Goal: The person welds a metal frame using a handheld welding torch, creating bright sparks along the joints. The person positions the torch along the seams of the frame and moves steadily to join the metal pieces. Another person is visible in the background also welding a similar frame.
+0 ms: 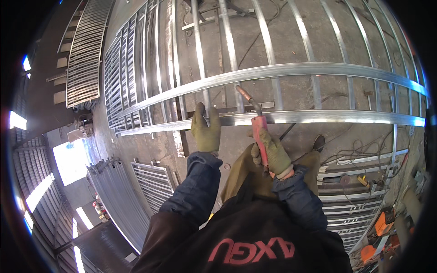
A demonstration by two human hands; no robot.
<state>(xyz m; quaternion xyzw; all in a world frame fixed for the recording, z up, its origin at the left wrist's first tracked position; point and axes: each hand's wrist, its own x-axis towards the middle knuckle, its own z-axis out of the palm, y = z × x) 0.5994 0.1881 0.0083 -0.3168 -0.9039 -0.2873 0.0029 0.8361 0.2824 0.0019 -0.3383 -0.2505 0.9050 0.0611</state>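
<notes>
In the head view my right hand (277, 157), in a yellow-green work glove, is wrapped around the red handle (259, 128) of a MIG welding torch. The torch's copper nozzle (243, 92) points up and left, between the two long rails of a metal bar frame, close to one crossbar (240, 99). My left hand (206, 134), gloved too, lies over the near rail (314, 116) with its fingers apart. Whether it presses on that rail is unclear. Beyond it runs the far rail (259, 71), with several crossbars passing across both.
Barred metal panels (85, 54) stand at the far left, and a smaller panel (153, 181) lies at lower left. Cables (365, 150) coil on the concrete floor at right. An angle grinder (344, 180) and an orange machine (385, 221) are at lower right, beside more barred panels.
</notes>
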